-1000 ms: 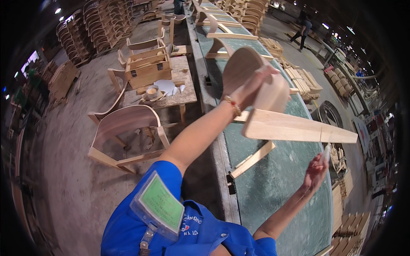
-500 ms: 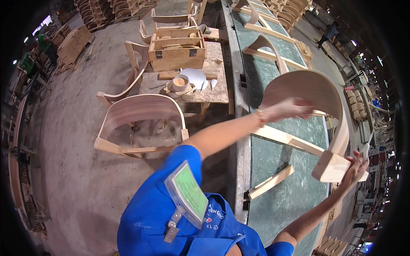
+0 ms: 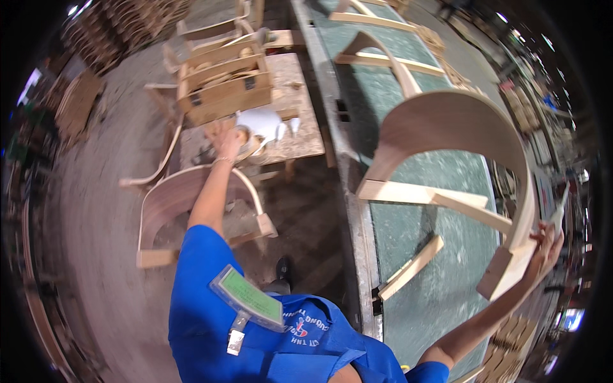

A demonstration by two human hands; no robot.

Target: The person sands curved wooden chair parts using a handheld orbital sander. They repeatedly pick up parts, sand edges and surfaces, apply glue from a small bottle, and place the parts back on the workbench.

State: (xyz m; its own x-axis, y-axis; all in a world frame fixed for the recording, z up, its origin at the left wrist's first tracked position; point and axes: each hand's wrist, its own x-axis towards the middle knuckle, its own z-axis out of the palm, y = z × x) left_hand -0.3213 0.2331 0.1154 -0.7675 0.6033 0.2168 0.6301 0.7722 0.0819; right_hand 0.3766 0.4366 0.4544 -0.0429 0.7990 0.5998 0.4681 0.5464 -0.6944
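The right hand has its fingers closed around the end of the curved wooden chair frame, which stands over the green tabletop. Farther away, the left hand touches a tape roll with loosely open fingers, before the wooden crate.

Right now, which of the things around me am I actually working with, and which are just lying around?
In use:
- curved bent-wood chair back frame, gripped at its end by the right hand
- round pale roll on the small wooden side table, at the left hand

Lying about:
- second bent-wood frame on the floor
- wooden crate
- loose wooden slat on the green bench
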